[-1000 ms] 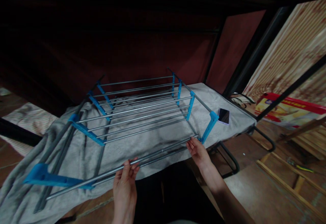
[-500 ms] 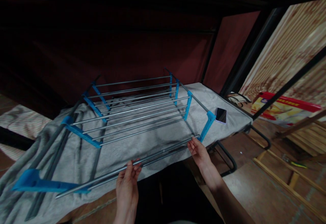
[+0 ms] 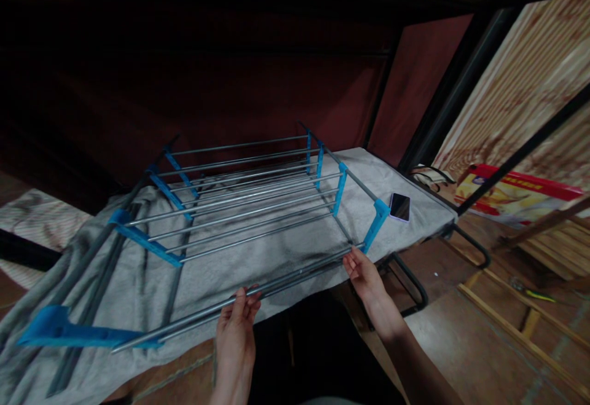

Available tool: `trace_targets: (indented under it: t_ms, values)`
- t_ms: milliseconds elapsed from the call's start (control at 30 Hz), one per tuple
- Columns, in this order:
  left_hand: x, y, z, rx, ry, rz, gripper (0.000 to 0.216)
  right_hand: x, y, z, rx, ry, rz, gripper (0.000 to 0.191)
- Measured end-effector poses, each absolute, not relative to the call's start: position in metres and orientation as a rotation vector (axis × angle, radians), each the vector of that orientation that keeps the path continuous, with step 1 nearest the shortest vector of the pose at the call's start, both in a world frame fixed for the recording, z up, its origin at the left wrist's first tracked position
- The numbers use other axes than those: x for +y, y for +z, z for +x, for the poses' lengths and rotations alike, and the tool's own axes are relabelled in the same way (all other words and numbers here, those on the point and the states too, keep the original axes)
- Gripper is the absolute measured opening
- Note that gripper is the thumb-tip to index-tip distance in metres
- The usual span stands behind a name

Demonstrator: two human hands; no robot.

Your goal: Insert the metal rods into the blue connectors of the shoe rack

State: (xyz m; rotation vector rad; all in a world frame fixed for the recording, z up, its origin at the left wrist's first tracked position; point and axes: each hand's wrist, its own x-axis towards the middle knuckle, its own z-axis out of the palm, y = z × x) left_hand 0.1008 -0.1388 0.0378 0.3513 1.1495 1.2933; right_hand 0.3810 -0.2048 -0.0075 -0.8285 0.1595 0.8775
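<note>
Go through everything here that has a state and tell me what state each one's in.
Left hand: closed on the metal rod.
Right hand: fingers pinching the metal rod near its far end.
Metal rod: held, near end free; far end's seating unclear.
Blanket: rumpled at left, smoother at right.
Rack: resting on the blanket.
Phone: face up, screen dark.
Red-and-yellow box: open or closed unclear.
</note>
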Motion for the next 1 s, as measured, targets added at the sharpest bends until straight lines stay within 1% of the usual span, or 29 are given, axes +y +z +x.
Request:
trace_targets:
  t_ms: [333,567,633,767,867,1000]
  values:
    - [-0.141,0.043,0.104,1.180,1.295,0.324,0.032,-0.205,-0.005,0.380,0.147,0.874,-0.852,0.025]
    - [-0.138,0.034,0.102,1.164,1.286,0.381,0.034,-0.208,0.007,0.378,0.130,0.863,-0.872,0.021]
    - [-0.140,0.033,0.102,1.159,1.301,0.392,0.038,-0.210,0.007,0.374,0.110,0.911,-0.901,0.021]
    - [-0.149,0.034,0.105,1.156,1.326,0.426,0.046,-0.212,-0.001,0.360,0.044,1.116,-0.954,0.019]
    - [-0.152,0.035,0.107,1.170,1.357,0.495,0.050,-0.207,-0.009,0.350,-0.016,1.253,-1.002,0.022]
    - [-0.153,0.040,0.109,1.170,1.376,0.555,0.051,-0.202,-0.015,0.343,-0.124,1.245,-1.028,0.021]
